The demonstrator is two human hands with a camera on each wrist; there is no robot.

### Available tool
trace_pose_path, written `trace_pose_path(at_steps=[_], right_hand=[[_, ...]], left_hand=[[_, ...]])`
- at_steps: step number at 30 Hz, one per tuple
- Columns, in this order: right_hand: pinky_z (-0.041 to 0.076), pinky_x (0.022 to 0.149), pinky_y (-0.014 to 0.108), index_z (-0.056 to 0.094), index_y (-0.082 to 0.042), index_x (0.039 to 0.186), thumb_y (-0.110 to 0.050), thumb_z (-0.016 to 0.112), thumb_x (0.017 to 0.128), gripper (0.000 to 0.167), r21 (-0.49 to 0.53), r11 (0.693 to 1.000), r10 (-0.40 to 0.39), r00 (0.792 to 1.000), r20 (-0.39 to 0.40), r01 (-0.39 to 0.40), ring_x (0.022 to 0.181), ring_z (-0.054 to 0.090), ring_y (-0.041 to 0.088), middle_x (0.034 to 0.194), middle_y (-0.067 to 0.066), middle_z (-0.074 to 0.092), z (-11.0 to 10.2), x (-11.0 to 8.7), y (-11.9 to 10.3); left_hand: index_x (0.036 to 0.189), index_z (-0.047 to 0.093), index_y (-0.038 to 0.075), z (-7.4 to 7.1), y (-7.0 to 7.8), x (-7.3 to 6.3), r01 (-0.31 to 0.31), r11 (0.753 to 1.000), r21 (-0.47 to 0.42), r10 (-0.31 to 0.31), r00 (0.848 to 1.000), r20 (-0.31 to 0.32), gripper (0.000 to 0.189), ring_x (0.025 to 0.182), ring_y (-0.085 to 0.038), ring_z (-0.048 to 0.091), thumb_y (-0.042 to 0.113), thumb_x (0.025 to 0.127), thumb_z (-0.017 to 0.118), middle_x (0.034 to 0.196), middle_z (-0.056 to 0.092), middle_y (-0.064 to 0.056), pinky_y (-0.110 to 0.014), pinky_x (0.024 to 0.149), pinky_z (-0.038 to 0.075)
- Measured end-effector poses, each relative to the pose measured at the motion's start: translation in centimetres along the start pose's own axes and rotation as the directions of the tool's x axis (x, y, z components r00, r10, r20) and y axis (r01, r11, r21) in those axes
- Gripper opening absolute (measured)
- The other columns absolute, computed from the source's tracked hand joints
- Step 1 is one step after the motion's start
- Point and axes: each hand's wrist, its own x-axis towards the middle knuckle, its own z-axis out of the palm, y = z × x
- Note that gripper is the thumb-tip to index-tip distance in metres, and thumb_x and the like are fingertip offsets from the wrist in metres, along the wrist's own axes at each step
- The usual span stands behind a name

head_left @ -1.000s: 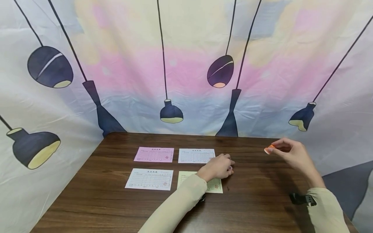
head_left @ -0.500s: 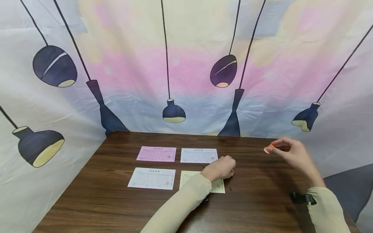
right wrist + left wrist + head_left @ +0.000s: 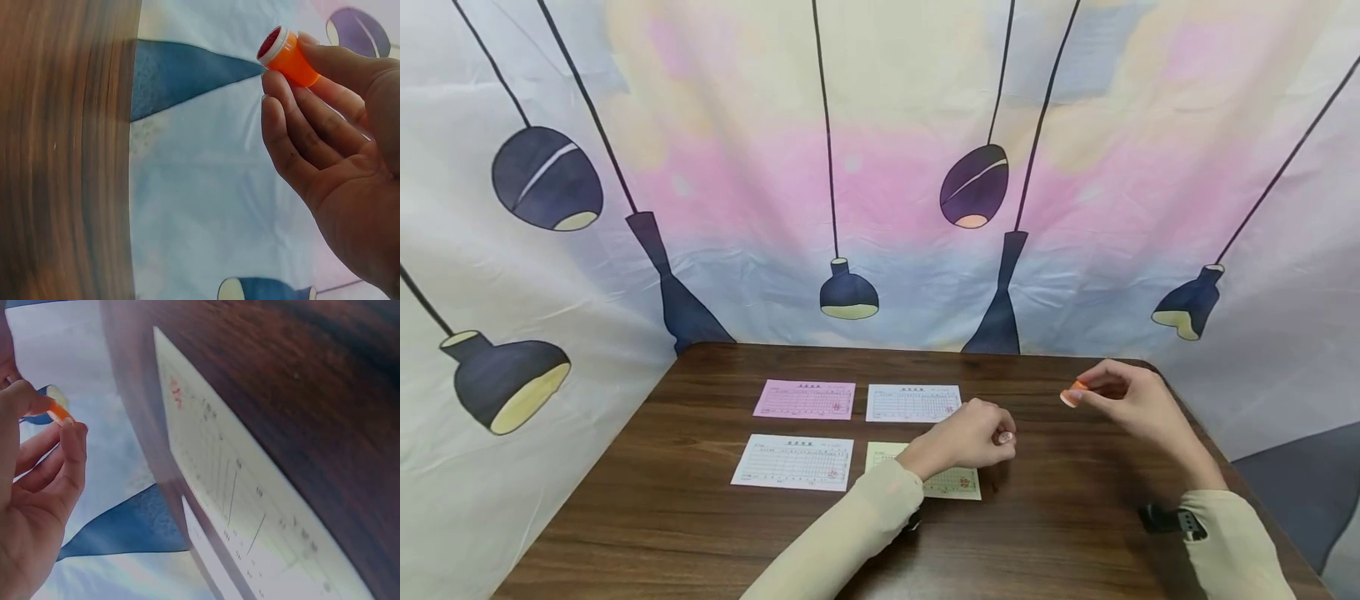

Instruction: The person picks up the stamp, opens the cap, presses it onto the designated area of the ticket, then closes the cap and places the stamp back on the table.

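My right hand [image 3: 1138,408] is raised over the right side of the table. Between its thumb and fingertips it pinches a small orange ink stamp [image 3: 295,61], whose white-rimmed red face shows in the right wrist view. My left hand [image 3: 966,437] hovers palm down at the right end of the yellow slip [image 3: 958,483], partly covering it. In the left wrist view, its thumb and fingers pinch a small orange cap [image 3: 60,413]. A red mark shows near the lower right corner of the yellow slip.
Other printed slips lie flat on the brown table [image 3: 647,533]: a pink one [image 3: 805,400], a white one [image 3: 792,462] and a bluish-white one [image 3: 910,402]. Each bears a red mark. A cloth printed with lamps [image 3: 737,167] hangs behind the table's far edge.
My right hand has shifted a little to the left with the stamp. The left hand stays over the yellow slip's right end and has turned slightly. The slips lie unmoved.
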Motion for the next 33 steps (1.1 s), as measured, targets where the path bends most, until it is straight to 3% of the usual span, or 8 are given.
trace_pose_path(at_steps=[7, 11, 15, 27, 33], right_hand=[[0.057, 0.066, 0.021, 0.075, -0.018, 0.104, -0.025, 0.085, 0.091, 0.018, 0.032, 0.999, -0.035, 0.999, 0.033, 0.034, 0.078, 0.073, 0.002, 0.092, -0.001, 0.081, 0.9, -0.2, -1.8], [0.057, 0.066, 0.021, 0.075, -0.017, 0.106, -0.023, 0.085, 0.090, 0.019, 0.059, 0.996, -0.068, 0.997, 0.038, 0.065, 0.078, 0.075, 0.008, 0.091, -0.003, 0.081, 1.4, -0.3, -2.7], [0.059, 0.067, 0.022, 0.076, -0.019, 0.108, -0.020, 0.085, 0.090, 0.020, 0.083, 0.992, -0.104, 0.993, 0.058, 0.099, 0.078, 0.075, 0.005, 0.091, -0.006, 0.081, 1.8, -0.4, -3.6], [0.061, 0.070, 0.022, 0.080, -0.020, 0.111, -0.022, 0.085, 0.090, 0.022, 0.182, 0.976, -0.142, 0.984, 0.108, 0.121, 0.082, 0.074, 0.002, 0.095, -0.006, 0.081, 3.1, -1.0, -5.4], [0.063, 0.073, 0.021, 0.081, -0.016, 0.111, -0.013, 0.085, 0.089, 0.022, 0.232, 0.963, -0.167, 0.979, 0.115, 0.137, 0.085, 0.075, 0.000, 0.100, -0.001, 0.082, 3.8, -1.2, -6.4]], left_hand=[[0.107, 0.078, 0.012, -1.5, 0.3, -1.5, 0.029, 0.984, -0.177, -0.044, 0.995, -0.085, 0.016, 0.072, 0.010, 0.058, 0.016, 0.099, 0.065, 0.088, 0.075, 0.008, -0.006, 0.068, 0.050], [0.109, 0.079, 0.012, -2.3, 0.9, -2.7, 0.079, 0.948, -0.309, -0.118, 0.987, -0.110, 0.016, 0.073, 0.010, 0.062, 0.020, 0.100, 0.068, 0.091, 0.077, 0.006, -0.008, 0.069, 0.054], [0.110, 0.080, 0.013, -2.5, 1.1, -3.8, 0.091, 0.908, -0.409, -0.160, 0.977, -0.138, 0.017, 0.074, 0.009, 0.064, 0.022, 0.101, 0.069, 0.093, 0.078, 0.005, -0.012, 0.070, 0.057], [0.113, 0.079, 0.009, -2.5, 1.2, -6.8, 0.077, 0.847, -0.526, -0.211, 0.957, -0.200, 0.017, 0.086, 0.004, 0.069, 0.016, 0.100, 0.071, 0.102, 0.079, -0.003, -0.015, 0.080, 0.061], [0.117, 0.079, 0.008, -2.8, 1.3, -8.1, 0.084, 0.795, -0.601, -0.267, 0.938, -0.221, 0.021, 0.090, 0.001, 0.072, 0.014, 0.099, 0.074, 0.106, 0.081, -0.007, -0.016, 0.083, 0.061]])
